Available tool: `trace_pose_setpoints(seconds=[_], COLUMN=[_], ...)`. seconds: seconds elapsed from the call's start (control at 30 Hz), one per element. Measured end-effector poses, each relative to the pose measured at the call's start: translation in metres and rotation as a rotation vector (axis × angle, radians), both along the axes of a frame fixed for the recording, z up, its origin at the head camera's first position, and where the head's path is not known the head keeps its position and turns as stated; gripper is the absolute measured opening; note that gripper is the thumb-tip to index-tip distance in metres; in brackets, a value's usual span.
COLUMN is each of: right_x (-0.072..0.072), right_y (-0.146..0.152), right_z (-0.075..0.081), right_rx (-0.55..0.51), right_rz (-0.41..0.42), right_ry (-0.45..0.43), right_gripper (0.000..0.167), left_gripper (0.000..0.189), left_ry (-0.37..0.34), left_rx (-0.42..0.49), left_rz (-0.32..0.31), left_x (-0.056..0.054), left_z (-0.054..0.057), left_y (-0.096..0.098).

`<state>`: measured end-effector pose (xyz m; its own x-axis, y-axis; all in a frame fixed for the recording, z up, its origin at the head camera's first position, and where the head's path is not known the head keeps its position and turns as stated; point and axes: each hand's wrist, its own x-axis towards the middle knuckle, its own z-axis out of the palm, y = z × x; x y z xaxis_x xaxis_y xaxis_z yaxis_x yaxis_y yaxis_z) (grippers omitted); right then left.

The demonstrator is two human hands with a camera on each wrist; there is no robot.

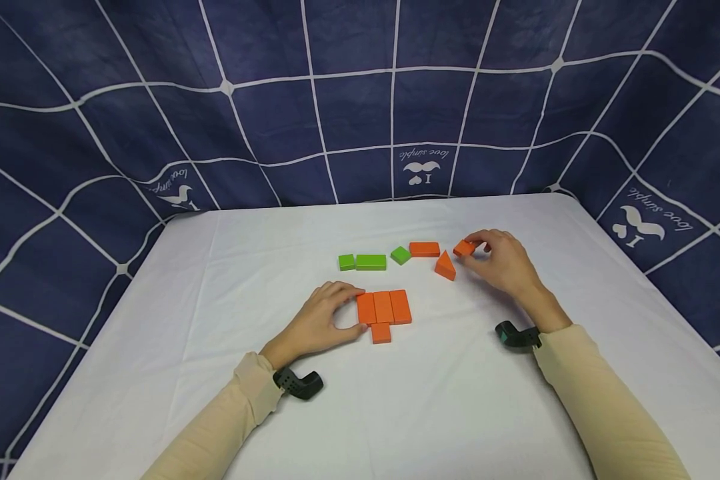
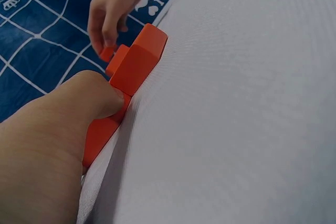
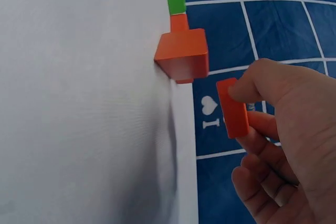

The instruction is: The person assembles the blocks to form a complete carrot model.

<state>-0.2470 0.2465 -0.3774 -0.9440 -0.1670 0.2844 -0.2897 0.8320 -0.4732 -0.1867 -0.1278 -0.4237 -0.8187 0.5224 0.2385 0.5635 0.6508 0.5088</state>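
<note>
The small orange block point(image 1: 463, 249) is right of the middle in the head view, pinched by the right hand point(image 1: 504, 263). Near the middle, the left hand point(image 1: 319, 319) holds the left orange block point(image 1: 367, 309) of three by its ends.

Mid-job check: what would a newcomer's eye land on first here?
Probably the orange block cluster on the white table, three side by side with a smaller one on the near side, the left hand at its left edge. Next, the small orange block pinched by the right hand, farther back and right. Then the three green blocks beyond the cluster, by colour.
</note>
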Motion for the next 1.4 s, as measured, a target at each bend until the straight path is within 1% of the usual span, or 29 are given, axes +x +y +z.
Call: trace_pose_setpoints(seconds=[0.2, 0.37, 0.47, 0.8, 0.87, 1.1, 1.23, 1.4], right_x=[0.004, 0.008, 0.009, 0.016, 0.017, 0.021, 0.023, 0.026], right_y=[-0.007, -0.011, -0.014, -0.024, -0.026, -0.035, -0.040, -0.047], right_z=[0.009, 0.016, 0.019, 0.024, 0.024, 0.018, 0.014, 0.012], right_rx=[0.002, -0.015, -0.022, -0.051, -0.055, -0.099, -0.098, -0.097], right_rz=[0.038, 0.100, 0.158, 0.397, 0.436, 0.538, 0.589, 0.658], right_ry=[0.018, 0.031, 0.035, -0.019, -0.038, -0.166, -0.210, -0.254], right_gripper=[0.036, 0.035, 0.034, 0.036, 0.036, 0.034, 0.033, 0.033], left_gripper=[0.062, 0.062, 0.062, 0.062, 0.062, 0.062, 0.062, 0.062], left_ry=[0.005, 0.006, 0.011, -0.002, -0.002, -0.003, 0.005, 0.017], left_rx=[0.006, 0.001, -0.004, 0.000, 0.000, -0.004, -0.003, -0.002], left_rz=[0.003, 0.003, 0.001, 0.001, 0.001, 0.004, 0.002, 0.002], left_x=[0.000, 0.000, 0.000, 0.000, 0.000, 0.000, -0.001, -0.001], left_z=[-0.001, -0.001, -0.001, -0.002, -0.002, -0.002, -0.002, -0.003], left_y=[-0.001, -0.001, -0.001, -0.002, -0.001, -0.001, -0.001, -0.001])
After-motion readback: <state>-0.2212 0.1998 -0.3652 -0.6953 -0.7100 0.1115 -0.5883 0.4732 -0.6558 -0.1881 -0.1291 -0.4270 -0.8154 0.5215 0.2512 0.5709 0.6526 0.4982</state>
